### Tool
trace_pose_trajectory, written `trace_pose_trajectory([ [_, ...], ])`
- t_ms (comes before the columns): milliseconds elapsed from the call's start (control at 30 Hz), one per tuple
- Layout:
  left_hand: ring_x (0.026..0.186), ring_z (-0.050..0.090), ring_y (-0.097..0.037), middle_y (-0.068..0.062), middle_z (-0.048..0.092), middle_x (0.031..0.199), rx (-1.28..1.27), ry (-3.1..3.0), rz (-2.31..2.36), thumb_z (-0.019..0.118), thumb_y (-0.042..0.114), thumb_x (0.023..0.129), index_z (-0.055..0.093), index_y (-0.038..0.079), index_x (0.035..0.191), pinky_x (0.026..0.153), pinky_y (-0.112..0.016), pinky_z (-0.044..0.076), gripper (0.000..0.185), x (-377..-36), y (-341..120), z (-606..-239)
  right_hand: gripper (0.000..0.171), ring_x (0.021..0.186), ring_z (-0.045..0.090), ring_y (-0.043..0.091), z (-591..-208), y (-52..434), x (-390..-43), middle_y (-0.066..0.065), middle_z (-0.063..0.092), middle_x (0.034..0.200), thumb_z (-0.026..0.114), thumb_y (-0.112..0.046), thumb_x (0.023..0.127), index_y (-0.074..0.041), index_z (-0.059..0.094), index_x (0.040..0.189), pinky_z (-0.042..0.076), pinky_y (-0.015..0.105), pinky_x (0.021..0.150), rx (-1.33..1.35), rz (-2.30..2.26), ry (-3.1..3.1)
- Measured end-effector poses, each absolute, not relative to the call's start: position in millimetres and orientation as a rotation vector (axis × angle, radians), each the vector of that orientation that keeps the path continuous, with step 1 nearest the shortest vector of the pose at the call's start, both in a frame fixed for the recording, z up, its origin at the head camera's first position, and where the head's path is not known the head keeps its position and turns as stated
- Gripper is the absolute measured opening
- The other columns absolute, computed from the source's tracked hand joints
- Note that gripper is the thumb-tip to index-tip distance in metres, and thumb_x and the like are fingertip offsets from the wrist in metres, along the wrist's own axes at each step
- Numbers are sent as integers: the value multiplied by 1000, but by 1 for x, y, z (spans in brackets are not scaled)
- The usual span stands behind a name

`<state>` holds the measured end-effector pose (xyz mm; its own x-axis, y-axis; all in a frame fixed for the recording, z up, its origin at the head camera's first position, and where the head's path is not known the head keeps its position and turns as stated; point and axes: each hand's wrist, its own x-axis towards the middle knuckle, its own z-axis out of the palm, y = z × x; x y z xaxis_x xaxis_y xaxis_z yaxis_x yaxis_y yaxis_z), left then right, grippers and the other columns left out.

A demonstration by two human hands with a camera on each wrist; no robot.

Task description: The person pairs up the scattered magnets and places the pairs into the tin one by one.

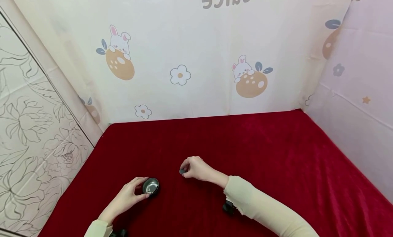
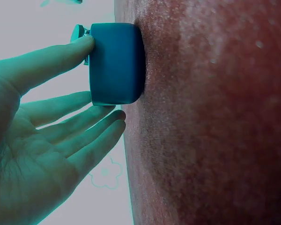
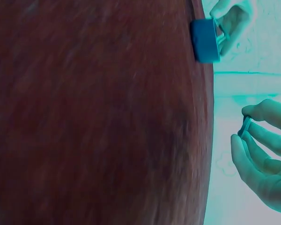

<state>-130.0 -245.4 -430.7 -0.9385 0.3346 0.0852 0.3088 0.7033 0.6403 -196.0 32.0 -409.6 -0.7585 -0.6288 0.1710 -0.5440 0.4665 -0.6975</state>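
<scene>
— What sits on the bench [image 1: 276, 155]?
— A red velvety cloth covers it. Near its front edge stands a small round metal cup [image 1: 150, 186], shiny inside, dark outside. The left hand [image 1: 129, 195] has its thumb and fingers [image 2: 77, 47] curled about the cup's rim and side, gripping it as it rests on the cloth.

— And the other hand?
— The right hand [image 1: 196, 168] hovers just to the right of the cup, apart from it, and pinches a small dark flat piece [image 1: 182, 171] between thumb and fingertips.

— Anything in the way?
— Between the two hands there is only bare cloth. Around the bench rise pale walls printed with rabbits [image 1: 119, 42], oranges and flowers [image 1: 180, 75]; a flower-patterned panel [image 1: 27, 128] stands at the left. A dark strap mount [image 1: 228, 207] shows under the right sleeve [image 1: 264, 206].

— Do the wrist cameras add much?
— The left wrist view shows the cup [image 2: 114, 63] side-on, its base flat against the cloth, one finger at the top and others along the lower edge, which the head view hides. The right wrist view shows the pinched piece [image 3: 245, 126] edge-on, thin, held clear of the cloth, with the cup [image 3: 206, 40] farther off. Colours there are skewed to teal.
</scene>
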Motion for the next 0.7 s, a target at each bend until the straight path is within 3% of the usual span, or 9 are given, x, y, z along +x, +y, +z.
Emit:
trace_pose_trajectory([
  [300, 88, 60, -28, -16, 53, 110, 543, 2809, 1126, 72, 12, 72, 51, -7, 117, 72, -29, 49, 53, -130, -245, -431, 14, 66, 53, 5, -407, 5, -187, 1, 62, 76, 67, -3, 72, -3, 68, 86, 42, 14, 59, -1087, -1150, 2551],
  [700, 96, 56, -29, -14, 53, 109, 492, 2732, 1159, 71, 15, 74, 51, -5, 117, 75, -28, 49, 52, -133, -247, -430, 15, 64, 51, -2, -407, -20, -179, -4, 62, 74, 68, -5, 71, -5, 69, 86, 42, 10, 58, -1079, -1157, 2520],
])
